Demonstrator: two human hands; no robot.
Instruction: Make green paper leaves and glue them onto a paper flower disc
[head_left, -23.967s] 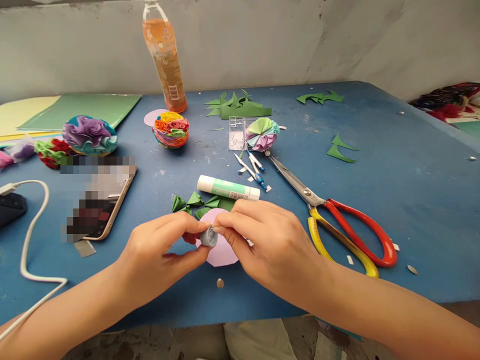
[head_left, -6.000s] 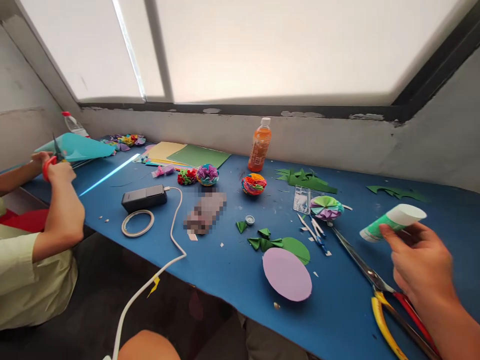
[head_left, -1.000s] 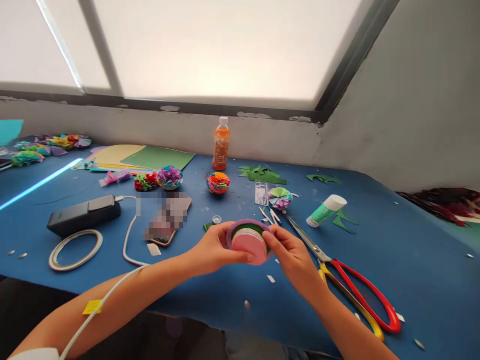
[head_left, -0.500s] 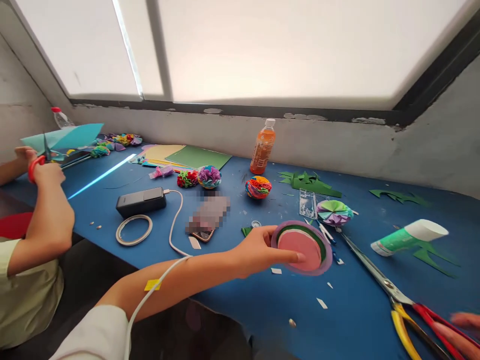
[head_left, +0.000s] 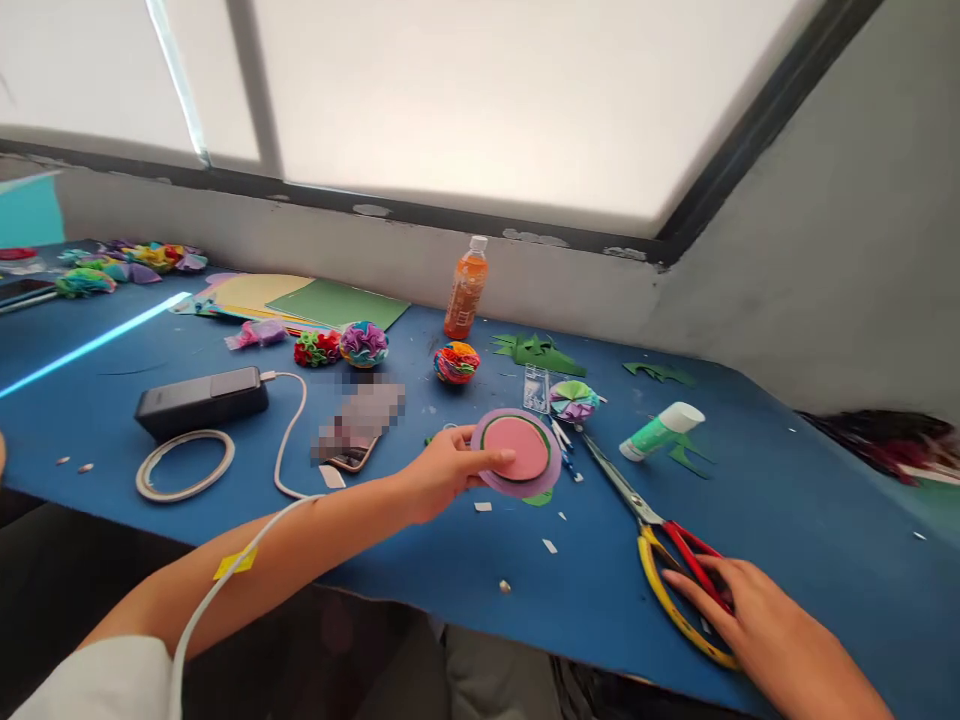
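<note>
Hands apart. L hand clamped on a stack of paper discs, thumb flat across the pink top, fingers round the near-left edge & tucked under. Stack = pink on a thin dk green rim on a wider purple ring; it sits at the fingertips, R side of L hand, clear gap btwn it & R hand.

R hand is at the scissors, palm down, fingers in among the red & yellow handles, touching; can't tell if the grip is tight or just resting.

Key relation = scissors vs both hands. Handles right at R hand, so R is nearer by far; L hand only has the blade tips anywhere near it. Long axis runs diag from R hand, fwd & leftward, tips pointing away from the body & ending just R of the discs, slightly beyond them, w/ a small gap, no contact seen. So, my read, the discs lie L & a bit fwd of R hand, roughly along the blades' dir, & any bringing together of the two turns on that angle.

Also about: green disc peeking out below the stack's near edge, partly hidden; compass btwn L hand & blades; glue stick fwd of R hand, across the blades from L hand, on the blue surface; phone fwd-left of L hand; paper flower just past the blade tips
</note>
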